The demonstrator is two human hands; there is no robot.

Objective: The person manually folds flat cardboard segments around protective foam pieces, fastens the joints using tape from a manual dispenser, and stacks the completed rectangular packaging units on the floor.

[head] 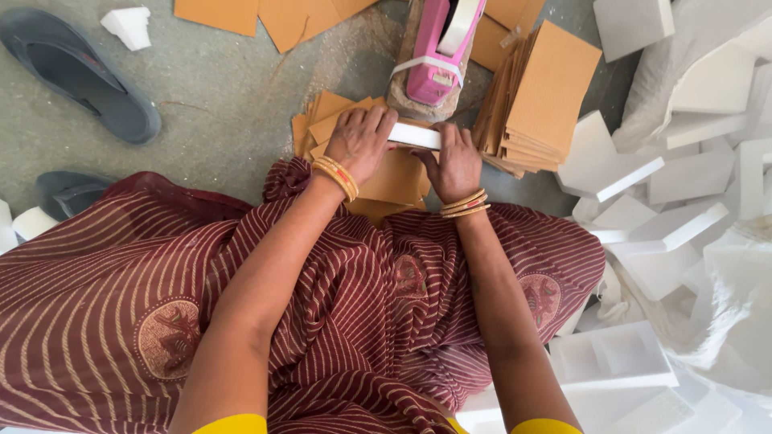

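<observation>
Both hands, left hand (359, 141) and right hand (457, 165), pinch a flat white foam block (415, 136) over tan cardboard sheets (394, 181); a pink tape dispenser (441, 50) sits at twelve o'clock.

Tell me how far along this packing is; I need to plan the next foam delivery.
Done: nothing finished shows clearly. In hand: the left hand and right hand hold one white foam piece over a brown card, below the pink tape dispenser. Left: a stack of cards and many loose foam blocks at the right suggest plenty remains.
</observation>
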